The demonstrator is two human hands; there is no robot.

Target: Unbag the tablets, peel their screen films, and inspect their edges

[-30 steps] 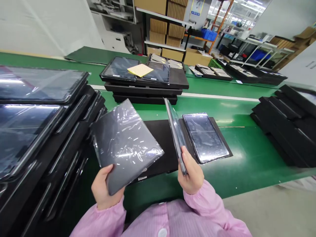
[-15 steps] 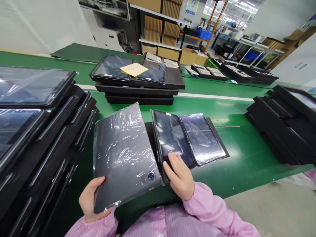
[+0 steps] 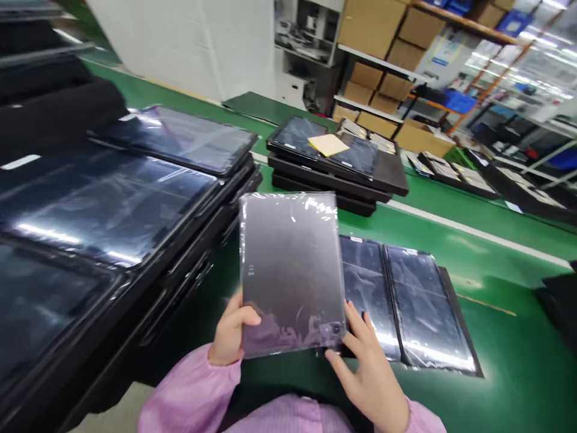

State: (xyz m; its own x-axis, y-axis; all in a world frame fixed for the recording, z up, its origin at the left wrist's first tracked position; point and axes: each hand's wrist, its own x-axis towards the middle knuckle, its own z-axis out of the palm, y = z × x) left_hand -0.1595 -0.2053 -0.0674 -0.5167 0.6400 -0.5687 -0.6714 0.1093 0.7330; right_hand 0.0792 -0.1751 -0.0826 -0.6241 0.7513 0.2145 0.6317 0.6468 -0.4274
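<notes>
Tablet (image 3: pixel 288 264), film-wrapped, rear side showing, is pinched in the left hand (image 3: pixel 229 334); right hand (image 3: pixel 368 373) has left the neighbouring tablet (image 3: pixel 367 276) (that one looks placed) and is spread at the wrapped one's lower-right corner; whether gripping, cannot tell. Tray stack (image 3: pixel 189 240) crowds left; open bench (image 3: pixel 509 349) lies right, past the edge of the black board (image 3: pixel 446 279).

Film-wrapped tablet (image 3: pixel 291 270) (back foremost) in left grip (image 3: pixel 229 334), right grip (image 3: pixel 367 364) by lower corner.

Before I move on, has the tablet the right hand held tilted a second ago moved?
Yes. Against the black mat, that tablet has gone down, from tilted up to lying flat, left of the neighbouring tablet.
</notes>
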